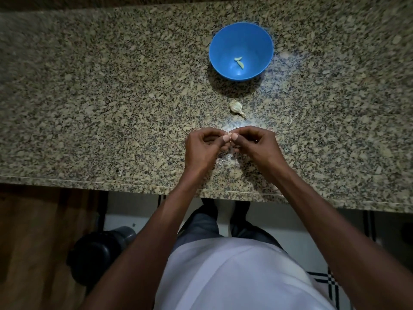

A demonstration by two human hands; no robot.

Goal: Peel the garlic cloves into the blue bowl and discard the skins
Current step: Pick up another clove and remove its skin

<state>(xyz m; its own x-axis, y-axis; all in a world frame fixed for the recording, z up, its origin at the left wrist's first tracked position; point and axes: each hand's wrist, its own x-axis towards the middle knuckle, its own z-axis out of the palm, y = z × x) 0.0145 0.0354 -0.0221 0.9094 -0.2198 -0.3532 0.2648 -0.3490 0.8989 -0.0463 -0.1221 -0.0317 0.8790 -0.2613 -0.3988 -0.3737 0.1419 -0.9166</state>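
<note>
A blue bowl [257, 41] stands on the speckled granite counter [111, 97] and holds two peeled pale cloves [239, 62]. Nearer me lies a partly broken garlic bulb [236, 106] with its papery skin and stem. My left hand [204, 148] and my right hand [252, 145] meet just above the counter, thumbs tip to tip, both pinching a garlic clove [229, 132] of which only a small pale edge shows between the fingertips.
A few thin skin scraps [218, 162] lie on the counter under and around my hands. The counter's front edge [134, 182] runs just below my wrists. A dark bin [98, 253] stands on the floor at lower left.
</note>
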